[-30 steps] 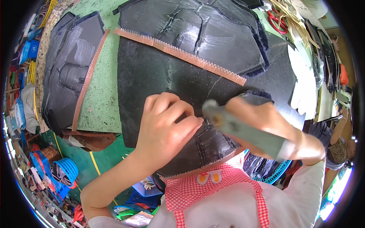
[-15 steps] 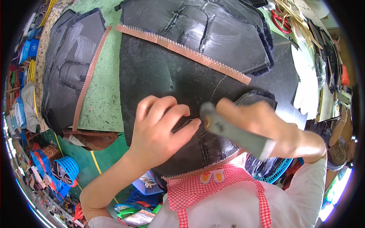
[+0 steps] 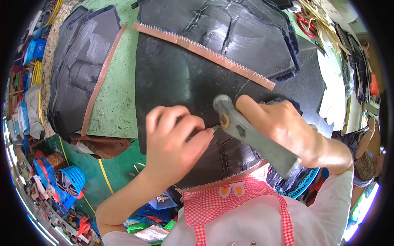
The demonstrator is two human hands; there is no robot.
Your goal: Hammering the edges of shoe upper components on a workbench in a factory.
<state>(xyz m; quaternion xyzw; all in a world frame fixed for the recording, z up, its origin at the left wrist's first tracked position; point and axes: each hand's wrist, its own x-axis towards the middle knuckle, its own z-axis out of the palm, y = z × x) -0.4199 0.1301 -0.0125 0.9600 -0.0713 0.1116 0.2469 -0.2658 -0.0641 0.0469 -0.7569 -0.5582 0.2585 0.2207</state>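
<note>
My right hand point(image 3: 287, 127) is closed round a metal-headed hammer point(image 3: 262, 148), its handle mostly hidden under the fingers. The round face of the hammer head is just above a black board point(image 3: 164, 69). My left hand point(image 3: 170, 143), with fingers curled and thumb and forefinger pressed together, is at the upper edge of a dark leather-like panel point(image 3: 201, 170). That panel has raised seams and a brown zigzag-stitched strip along its side nearest me. Its edge appears pinched between the fingertips, and part of it lies hidden beneath both hands.
Beyond the board's middle lies a larger dark panel point(image 3: 254, 45) with a brown stitched strip. More such panels point(image 3: 82, 61) are stacked at left on the green table point(image 3: 117, 94). Red-handled scissors point(image 3: 305, 25) lie far right. Blue baskets point(image 3: 73, 180) stand below. Another person is at far right.
The hammer head has shifted slightly and now shows sharply instead of blurred. My left fingers remain at the panel's edge. The whole view has slid a little, moving the table things rightward.
</note>
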